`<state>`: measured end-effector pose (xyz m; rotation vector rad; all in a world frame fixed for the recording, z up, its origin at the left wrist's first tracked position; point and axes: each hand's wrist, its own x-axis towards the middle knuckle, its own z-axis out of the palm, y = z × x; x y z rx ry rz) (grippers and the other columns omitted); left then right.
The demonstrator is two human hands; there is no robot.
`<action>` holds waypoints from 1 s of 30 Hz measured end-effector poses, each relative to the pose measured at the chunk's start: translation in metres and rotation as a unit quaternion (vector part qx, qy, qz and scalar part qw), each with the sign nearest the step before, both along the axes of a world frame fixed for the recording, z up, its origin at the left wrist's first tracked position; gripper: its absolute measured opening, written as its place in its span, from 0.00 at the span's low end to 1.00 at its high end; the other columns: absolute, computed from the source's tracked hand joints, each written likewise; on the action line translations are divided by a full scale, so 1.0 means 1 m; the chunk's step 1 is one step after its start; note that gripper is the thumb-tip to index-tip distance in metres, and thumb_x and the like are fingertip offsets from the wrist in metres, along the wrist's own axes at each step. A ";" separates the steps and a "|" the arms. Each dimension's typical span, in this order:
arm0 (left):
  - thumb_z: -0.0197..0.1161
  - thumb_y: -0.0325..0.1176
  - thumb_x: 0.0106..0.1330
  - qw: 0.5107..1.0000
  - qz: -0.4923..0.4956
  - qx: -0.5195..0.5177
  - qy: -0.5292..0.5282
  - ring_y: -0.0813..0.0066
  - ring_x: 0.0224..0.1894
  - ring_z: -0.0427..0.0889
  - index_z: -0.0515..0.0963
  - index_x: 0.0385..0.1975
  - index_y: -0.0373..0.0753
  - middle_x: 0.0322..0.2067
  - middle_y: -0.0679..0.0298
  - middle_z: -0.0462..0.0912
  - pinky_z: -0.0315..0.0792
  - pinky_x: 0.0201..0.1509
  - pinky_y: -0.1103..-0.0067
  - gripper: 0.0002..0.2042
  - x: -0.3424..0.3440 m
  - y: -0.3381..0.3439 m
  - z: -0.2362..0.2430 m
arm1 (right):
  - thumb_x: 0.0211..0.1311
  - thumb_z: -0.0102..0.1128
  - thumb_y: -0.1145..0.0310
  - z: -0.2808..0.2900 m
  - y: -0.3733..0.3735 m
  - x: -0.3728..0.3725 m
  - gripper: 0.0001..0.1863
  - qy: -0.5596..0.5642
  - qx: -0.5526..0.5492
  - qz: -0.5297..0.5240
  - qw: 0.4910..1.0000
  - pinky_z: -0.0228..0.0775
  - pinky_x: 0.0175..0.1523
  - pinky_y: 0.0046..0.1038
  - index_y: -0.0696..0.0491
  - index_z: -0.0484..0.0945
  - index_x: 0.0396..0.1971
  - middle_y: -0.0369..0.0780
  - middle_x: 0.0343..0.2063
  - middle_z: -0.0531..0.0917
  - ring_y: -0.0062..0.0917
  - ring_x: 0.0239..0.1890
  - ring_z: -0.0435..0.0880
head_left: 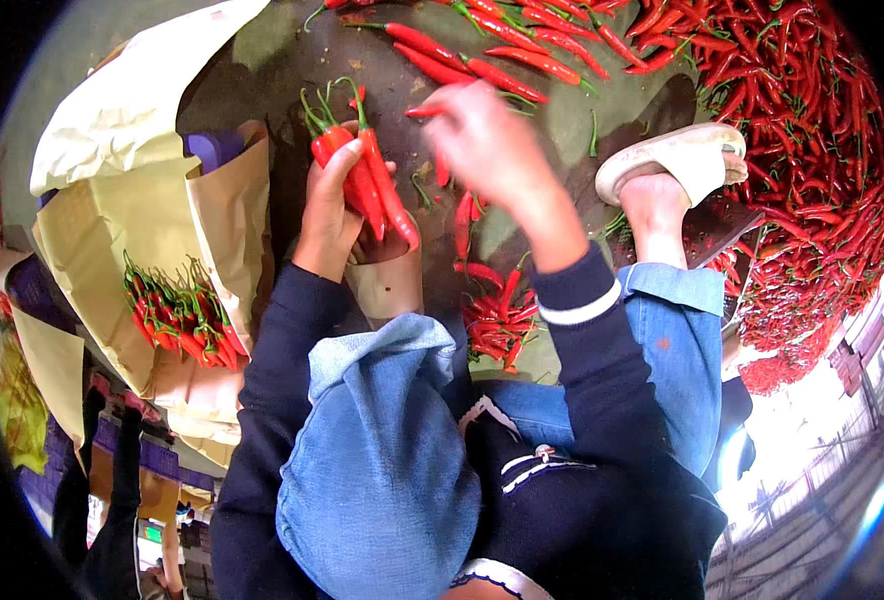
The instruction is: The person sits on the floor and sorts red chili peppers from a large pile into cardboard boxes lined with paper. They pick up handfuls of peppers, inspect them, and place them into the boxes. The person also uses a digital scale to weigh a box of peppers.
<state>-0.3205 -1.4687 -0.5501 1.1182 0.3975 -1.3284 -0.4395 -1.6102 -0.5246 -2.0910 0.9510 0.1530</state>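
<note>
Several long red chili peppers (364,185) with green stems are in my left hand (327,205), its fingers wrapped round them and the stems pointing away from me. My right hand (487,140) is to the right of that bunch, smeared by motion. A red chili (422,111) shows at its fingertips, but whether the fingers grip it cannot be made out. Just beyond the right hand, loose red chilies (427,42) lie on the floor. Between my legs is a small heap of chilies (502,320).
A large pile of red chilies (812,180) spreads along the right. On the left stands a paper-lined purple crate (217,150), its tan paper (92,240) folded outward, with a bunch of chilies (177,315) inside. My sandalled foot (667,175) rests beside the pile.
</note>
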 end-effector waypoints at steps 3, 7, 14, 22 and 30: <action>0.58 0.35 0.56 0.997 -0.046 -0.031 0.050 0.66 0.29 0.79 0.61 0.51 0.39 0.33 0.61 0.72 0.76 0.31 0.73 0.23 0.001 0.008 0.007 | 0.48 0.60 0.64 -0.033 -0.035 -0.031 0.16 0.094 -0.245 -0.015 0.965 0.70 0.40 0.36 0.54 0.72 0.37 0.48 0.35 0.70 0.41 0.40 0.72; 0.59 0.35 0.55 0.991 -0.069 -0.067 0.092 0.66 0.30 0.79 0.61 0.52 0.39 0.33 0.61 0.72 0.76 0.33 0.73 0.24 -0.005 0.019 0.013 | 0.47 0.62 0.63 -0.026 -0.050 -0.039 0.16 0.084 -0.287 0.038 0.954 0.68 0.43 0.37 0.51 0.72 0.36 0.43 0.34 0.75 0.40 0.38 0.74; 0.59 0.33 0.54 0.990 -0.062 -0.086 0.094 0.67 0.35 0.78 0.58 0.54 0.39 0.36 0.59 0.72 0.74 0.39 0.71 0.27 -0.006 0.024 0.012 | 0.51 0.53 0.67 -0.040 -0.050 -0.017 0.16 0.069 -0.197 -0.045 0.977 0.69 0.42 0.40 0.52 0.66 0.41 0.46 0.37 0.75 0.41 0.39 0.76; 0.59 0.31 0.51 0.984 -0.048 -0.137 0.104 0.71 0.33 0.74 0.55 0.58 0.38 0.40 0.59 0.70 0.72 0.37 0.75 0.32 0.001 0.027 0.013 | 0.42 0.57 0.71 -0.044 -0.066 0.049 0.14 0.022 -0.291 0.113 0.950 0.70 0.37 0.38 0.53 0.70 0.33 0.45 0.31 0.74 0.40 0.35 0.76; 0.57 0.31 0.53 0.988 -0.054 -0.100 0.102 0.71 0.34 0.74 0.55 0.58 0.39 0.40 0.60 0.71 0.72 0.38 0.74 0.31 0.006 0.041 0.002 | 0.46 0.57 0.69 -0.041 -0.055 0.010 0.09 0.094 -0.228 0.218 0.944 0.71 0.32 0.39 0.54 0.70 0.28 0.44 0.22 0.79 0.40 0.30 0.80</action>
